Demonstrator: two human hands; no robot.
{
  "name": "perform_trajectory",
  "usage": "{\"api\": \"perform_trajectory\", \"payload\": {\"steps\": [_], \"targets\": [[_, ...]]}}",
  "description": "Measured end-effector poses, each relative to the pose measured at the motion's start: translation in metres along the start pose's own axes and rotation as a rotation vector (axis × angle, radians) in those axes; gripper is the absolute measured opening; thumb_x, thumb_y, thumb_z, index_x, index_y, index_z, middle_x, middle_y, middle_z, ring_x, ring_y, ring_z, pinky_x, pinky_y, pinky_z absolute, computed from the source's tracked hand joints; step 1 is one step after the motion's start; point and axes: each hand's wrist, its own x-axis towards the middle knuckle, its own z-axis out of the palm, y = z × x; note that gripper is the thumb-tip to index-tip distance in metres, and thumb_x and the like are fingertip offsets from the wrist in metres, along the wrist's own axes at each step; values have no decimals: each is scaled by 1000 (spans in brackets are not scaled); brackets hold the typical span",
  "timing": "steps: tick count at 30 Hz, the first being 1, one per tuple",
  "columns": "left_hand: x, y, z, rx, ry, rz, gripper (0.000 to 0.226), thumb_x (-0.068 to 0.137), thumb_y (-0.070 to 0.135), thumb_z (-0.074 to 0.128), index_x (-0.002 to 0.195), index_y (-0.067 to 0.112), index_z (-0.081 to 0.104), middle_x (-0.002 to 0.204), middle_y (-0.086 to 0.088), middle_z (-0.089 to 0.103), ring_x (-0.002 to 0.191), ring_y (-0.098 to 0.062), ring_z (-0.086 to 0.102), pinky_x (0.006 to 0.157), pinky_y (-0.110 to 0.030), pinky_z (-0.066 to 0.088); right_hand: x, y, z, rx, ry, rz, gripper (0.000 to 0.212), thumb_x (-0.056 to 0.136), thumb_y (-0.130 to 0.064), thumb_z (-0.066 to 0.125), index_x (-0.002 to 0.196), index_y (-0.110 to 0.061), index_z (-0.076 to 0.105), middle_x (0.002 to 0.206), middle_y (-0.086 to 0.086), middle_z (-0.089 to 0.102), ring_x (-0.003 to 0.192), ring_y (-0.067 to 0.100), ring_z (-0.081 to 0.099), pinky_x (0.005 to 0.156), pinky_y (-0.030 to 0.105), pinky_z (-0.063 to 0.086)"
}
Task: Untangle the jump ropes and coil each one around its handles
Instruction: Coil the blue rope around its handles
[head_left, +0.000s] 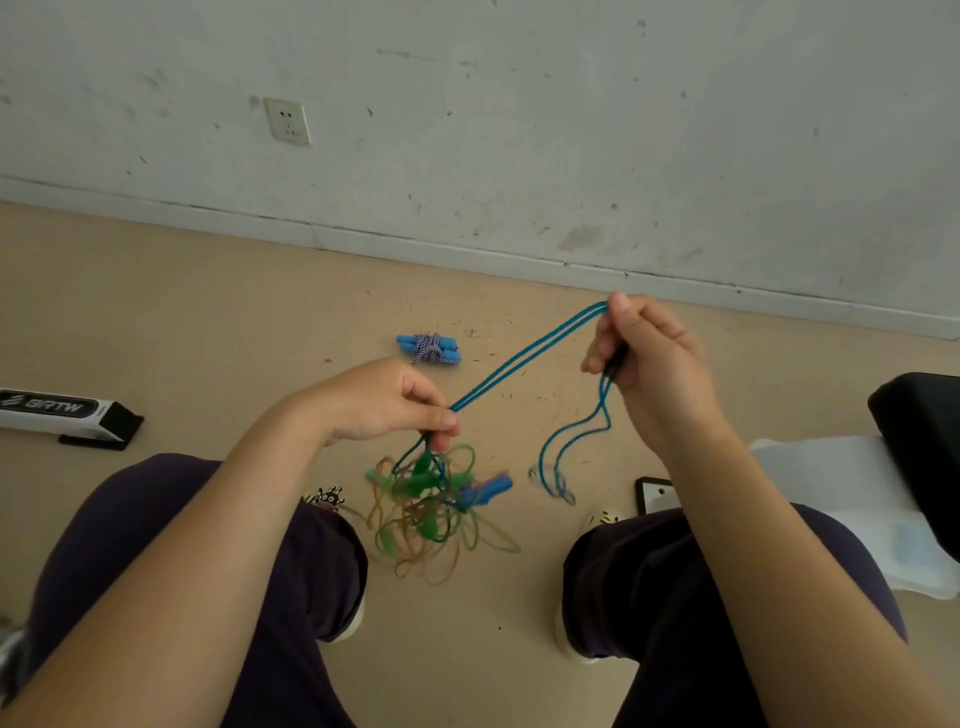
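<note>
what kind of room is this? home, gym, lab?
Probably a bare indoor room, not clearly a gym or lab. A scuffed white wall with a socket meets a tan floor. The person sits low, jump ropes lying on the floor between their feet.

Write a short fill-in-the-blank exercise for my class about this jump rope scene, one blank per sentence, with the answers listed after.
1. The doubled rope stretched between the left hand and right hand is coloured ____.
2. The coiled rope lying near the wall has ____ handles.
3. The tangle lies on the ____ between the person's knees.
4. The socket is on the ____.

Answers: blue; blue; floor; wall
</note>
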Motion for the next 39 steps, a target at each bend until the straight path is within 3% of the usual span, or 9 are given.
{"api": "perform_trajectory", "payload": {"steps": [5,10,14,17,20,23,28,33,39], "targets": [[2,3,9,-103,84,51,19,94,17,66,78,19,77,73,-4,75,79,-16,72,81,-20,51,2,3,-5,-399,-52,46,26,97,-13,53,77,-1,65,67,14,62,57,25,61,69,37,49],[2,15,22,-250,59,170,28,97,20,61,75,27,76,58,0,61,70,-22,62,76,-30,55,-10,13,18,-536,-219,172,37,94,-45,58,107,-11,63,84,12,71,63,26,69,68,32,50],[1,17,23,-267,73,171,24,97,23,60,81,25,76,56,0,56,67,-22,60,73,-29,55,-10,24,20,-789,-174,141,80,71,-68,57,130,-14,53,120,-1,61,104,12,61,87,24,48],[3,18,26,-252,83,148,20,97,20,61,85,16,75,51,1,48,59,-18,57,67,-25,53,-11,23,18,-804,-197,73,80,70,-67,60,131,-16,52,129,-6,55,117,9,54,100,28,45],[2,19,30,-237,56,120,22,94,30,63,86,11,73,51,-1,54,52,-15,58,61,-27,51,-15,21,24,-645,-410,63,57,76,-49,68,120,-15,62,115,-4,67,108,7,62,99,29,48],[3,20,29,-225,69,113,23,93,34,64,90,12,74,51,-5,53,45,-16,50,56,-28,43,-20,23,31,-513,-548,197,44,79,-38,73,111,-12,59,72,0,65,69,18,64,70,25,52],[3,11,14,-103,13,51,9,94,15,66,92,17,75,66,2,66,61,-13,60,67,-29,52,-14,19,28,-770,-492,246,21,84,-33,75,91,-14,66,47,-9,36,46,11,26,47,26,25],[6,7,10,67,8,-22,17,98,24,61,88,20,75,82,-4,76,80,-13,69,86,-35,55,-12,14,20,-681,-291,92,12,92,-22,66,80,-21,68,50,-12,46,47,10,35,48,21,32],[7,6,8,251,106,-28,18,97,28,62,83,30,74,80,20,73,78,5,63,78,-25,46,-4,14,10,-585,-49,-35,10,94,-15,61,85,-16,65,81,6,63,73,9,52,70,18,43]]}}
